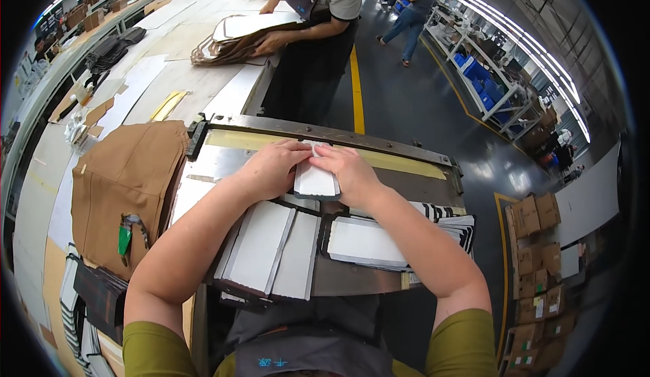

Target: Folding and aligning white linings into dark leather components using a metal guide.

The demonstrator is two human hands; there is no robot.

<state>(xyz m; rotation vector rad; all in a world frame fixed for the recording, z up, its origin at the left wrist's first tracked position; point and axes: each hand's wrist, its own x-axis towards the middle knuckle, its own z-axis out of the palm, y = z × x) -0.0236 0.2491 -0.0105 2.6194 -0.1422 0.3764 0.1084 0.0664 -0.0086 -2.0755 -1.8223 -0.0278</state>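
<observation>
A white panel with dark edges (317,182) lies on the metal work surface in front of me. My left hand (271,168) is closed at its left side, fingertips pressed onto its far end. From the other side my right hand (351,174) grips the same panel, its fingers bent over the top close to the left fingertips. The thumbs are hard to make out. Just nearer than my left hand lies a stack of similar white panels (261,245), spread in two overlapping rows. Another stack of white panels (369,241) sits beneath my right forearm, partly hidden by it.
A metal bar (325,132) runs along the work surface's far edge, beside a yellow strip (399,163). Brown fabric pieces (128,167) lie left, with a small green-and-dark item (124,238) on them. Across the table, a co-worker (318,11) holds layered brown pieces (233,38). Cardboard boxes (535,262) stand right.
</observation>
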